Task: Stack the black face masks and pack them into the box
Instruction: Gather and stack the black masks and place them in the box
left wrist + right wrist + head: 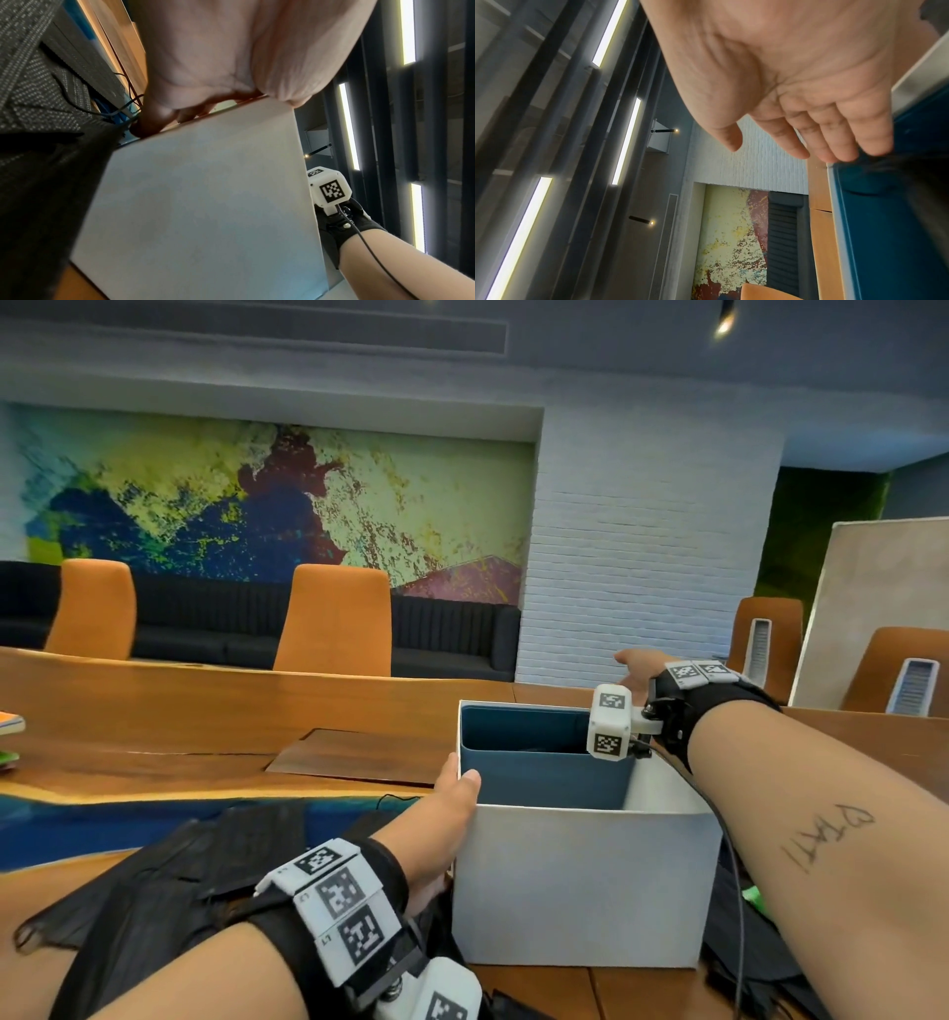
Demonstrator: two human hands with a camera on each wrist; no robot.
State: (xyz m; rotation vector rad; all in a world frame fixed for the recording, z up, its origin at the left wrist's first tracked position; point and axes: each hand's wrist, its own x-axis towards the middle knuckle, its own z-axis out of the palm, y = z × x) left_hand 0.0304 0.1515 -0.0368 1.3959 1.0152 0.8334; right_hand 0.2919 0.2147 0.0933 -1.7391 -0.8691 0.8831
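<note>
A white box (580, 880) with a blue inside stands open on the wooden table (205, 711). My left hand (452, 793) grips its left wall, thumb hooked over the rim; the left wrist view shows the left hand (218, 60) against the white box (205, 203). My right hand (634, 667) hovers open over the far right corner. In the right wrist view the right hand (808, 91) has straight fingers just above the box (898, 223) rim, beside a dark blur. A loose heap of black face masks (169, 880) lies under my left forearm; the masks (38, 203) border the box.
More black fabric (760, 963) and a thin cable lie right of the box. Orange chairs (334, 618) line the table's far side, and two more stand at the right. Books (10, 722) sit at the left edge. A dark inset panel (359, 755) lies behind the box.
</note>
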